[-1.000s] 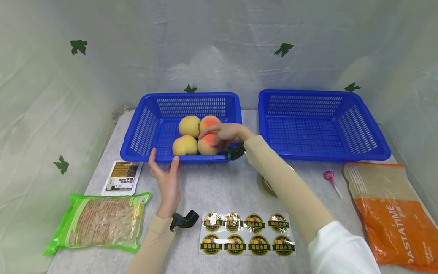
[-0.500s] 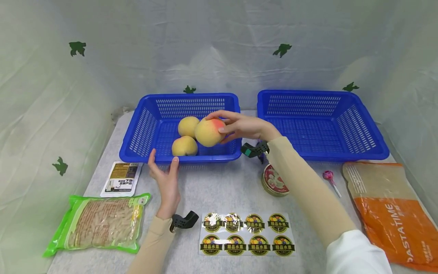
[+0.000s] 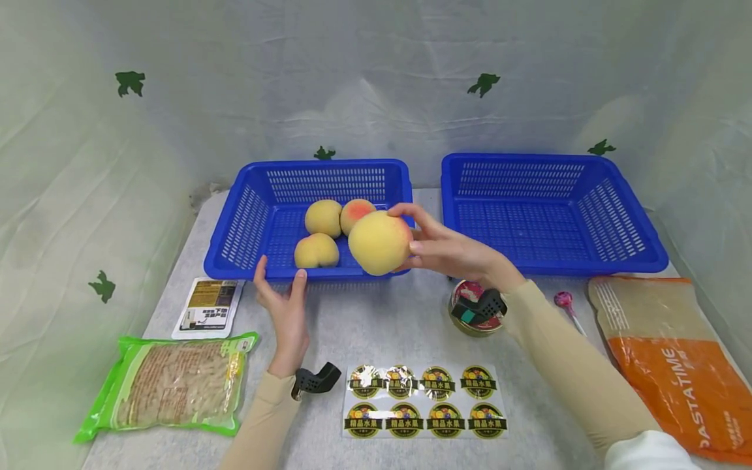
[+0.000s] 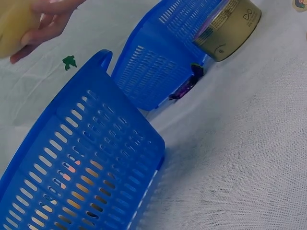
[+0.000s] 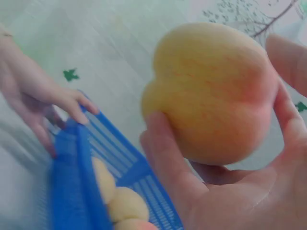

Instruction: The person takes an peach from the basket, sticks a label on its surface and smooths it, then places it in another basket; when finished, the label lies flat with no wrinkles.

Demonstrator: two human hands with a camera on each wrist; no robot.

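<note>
My right hand (image 3: 455, 253) holds a yellow peach (image 3: 378, 243) with a red blush, raised in front of the left blue basket (image 3: 232, 269). In the right wrist view the thumb and fingers curl round the sides of the peach (image 5: 211, 91). At the basket's front rim, my left hand (image 3: 288, 320) grips the edge, thumb and fingers on either side of it. Inside that basket lie three more peaches: one yellow peach (image 3: 322, 219) at the back, a red-topped peach (image 3: 356, 212) beside it, and another yellow peach (image 3: 316, 251) near the front.
A second blue basket (image 3: 555, 269) stands to the right. A round tin (image 3: 464, 290), a lollipop (image 3: 563, 300) and an orange pasta bag (image 3: 681, 365) lie before it. A sticker sheet (image 3: 424, 401) is at the front. Leftward are a green-edged bag (image 3: 176, 382) and a white pouch (image 3: 208, 307).
My right hand has taken the front right peach out of the left basket and moved it up and toward me. My left hand has stayed on the rim.
</note>
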